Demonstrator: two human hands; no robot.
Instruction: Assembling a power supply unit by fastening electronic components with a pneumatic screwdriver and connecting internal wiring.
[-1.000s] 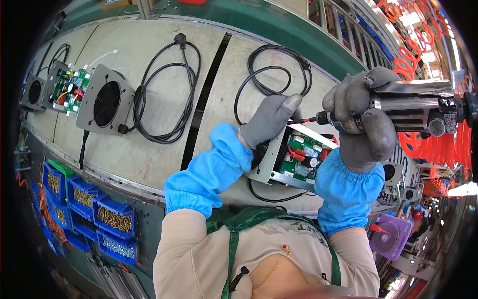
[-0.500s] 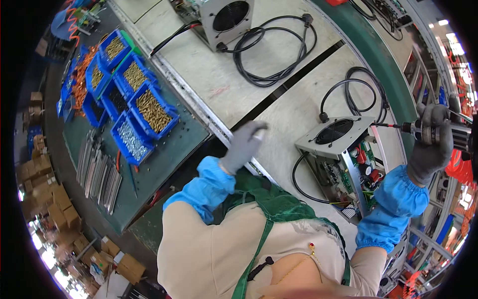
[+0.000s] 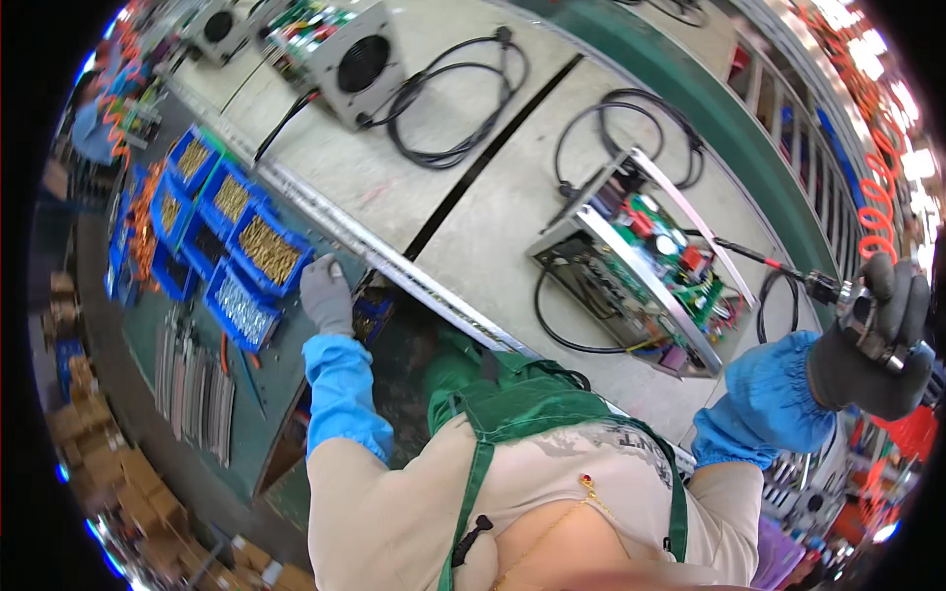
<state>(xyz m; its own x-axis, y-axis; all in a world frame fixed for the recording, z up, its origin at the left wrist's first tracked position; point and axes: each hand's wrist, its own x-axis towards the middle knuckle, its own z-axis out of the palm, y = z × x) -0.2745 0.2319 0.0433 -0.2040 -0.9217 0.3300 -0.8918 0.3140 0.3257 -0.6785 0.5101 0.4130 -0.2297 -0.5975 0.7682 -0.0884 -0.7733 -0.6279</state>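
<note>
Our right hand (image 3: pixel 869 357) was wrapped around the power screwdriver (image 3: pixel 824 287); our left hand (image 3: pixel 327 294) was just beside a blue bin (image 3: pixel 280 287), whether gripping anything we couldn't tell.

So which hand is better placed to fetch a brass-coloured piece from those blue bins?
Probably the left: the left hand is close beside a blue bin of brass-coloured pieces, with nothing visible in its grip, while the right hand holds a handheld driver well away.
</note>
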